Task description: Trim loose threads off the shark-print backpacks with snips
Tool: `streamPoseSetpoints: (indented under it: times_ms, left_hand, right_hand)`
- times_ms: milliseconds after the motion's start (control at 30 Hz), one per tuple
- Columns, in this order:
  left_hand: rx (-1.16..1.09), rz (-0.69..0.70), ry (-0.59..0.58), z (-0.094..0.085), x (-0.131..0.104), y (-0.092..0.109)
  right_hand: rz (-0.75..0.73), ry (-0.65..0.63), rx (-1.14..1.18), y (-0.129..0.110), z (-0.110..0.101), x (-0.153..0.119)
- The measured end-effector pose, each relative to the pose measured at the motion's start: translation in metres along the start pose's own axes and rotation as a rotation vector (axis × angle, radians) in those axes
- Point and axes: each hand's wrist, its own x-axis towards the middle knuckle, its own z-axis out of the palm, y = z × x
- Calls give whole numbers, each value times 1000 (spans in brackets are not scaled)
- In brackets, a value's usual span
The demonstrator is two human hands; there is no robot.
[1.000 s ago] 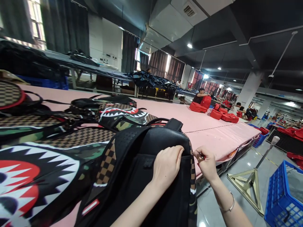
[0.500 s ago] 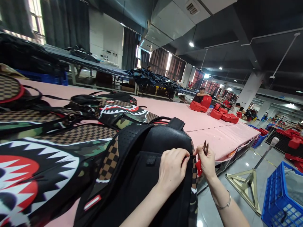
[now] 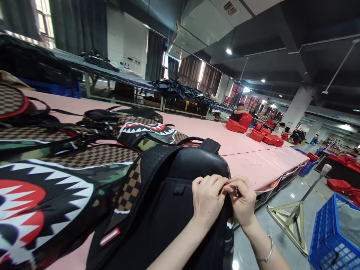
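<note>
A black backpack [image 3: 165,221] stands in front of me, its padded back panel and one shoulder strap facing me. Brown checkered and camouflage patches show on its sides. My left hand [image 3: 209,198] rests at its right edge, fingers closed in a pinch; what lies between the fingertips is hidden. Against those fingertips, my right hand [image 3: 243,200] is also closed at the same edge. Thread snips [image 3: 237,192] sit in its grip, mostly covered by the fingers, with only a dark bit of metal showing.
Several shark-mouth backpacks [image 3: 53,202] lie on the pink table [image 3: 253,165] to the left. Red bags [image 3: 244,123] and a person [image 3: 234,114] are at the far end. On the floor at right stand a metal stand [image 3: 292,217] and a blue crate [image 3: 329,232].
My right hand has turned inward and moved left, so its fingertips meet those of my left hand. The snips' blades, which pointed up before, are now mostly hidden.
</note>
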Motion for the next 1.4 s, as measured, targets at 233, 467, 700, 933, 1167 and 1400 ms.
streamPoseSetpoints:
  times_ms: [233,467,700,933,1167,1400]
  left_hand:
    - [-16,-38,16,-6,-1,2]
    - [-74,-104,-51,-11,2,2]
    - [-114,-127,-125,-11,5,-4]
    - [-114,-133,-137,-12,6,-4]
    - [-103,-129,-138,-11,5,-5]
    - [-101,-129,-139,-14,5,-3]
  right_hand:
    - [213,-110,-196,16,-33,3]
    - [-100,-221,-480,13,-56,2]
    - [-388,-376,-773,-5,-58,11]
    - [-493,-434,-911,-11,-52,17]
    - [-539,-453,-951,-18,-49,22]
    - [-569,-479,-988,-24,-50,27]
